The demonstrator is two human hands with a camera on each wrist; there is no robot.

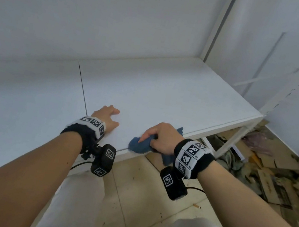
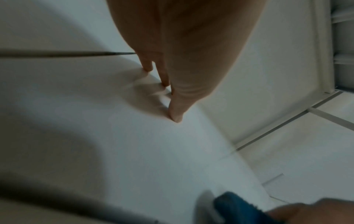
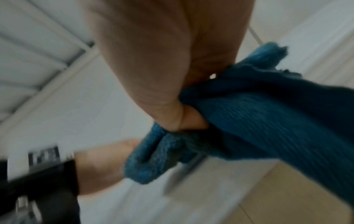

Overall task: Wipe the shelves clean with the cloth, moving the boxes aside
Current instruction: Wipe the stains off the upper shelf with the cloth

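A white shelf board fills the middle of the head view, with a dark seam across it. My left hand rests flat on the board near its front edge, fingers straight; in the left wrist view its fingertips touch the white surface. My right hand grips a bunched blue cloth at the board's front edge, part of it hanging below. The right wrist view shows the fingers curled round the cloth. No boxes are in view on this board.
White wall panels stand behind the shelf, and a white upright post rises at its back right corner. Flattened cardboard and rubbish lie on the tiled floor to the right. A perforated white frame leg stands at the right.
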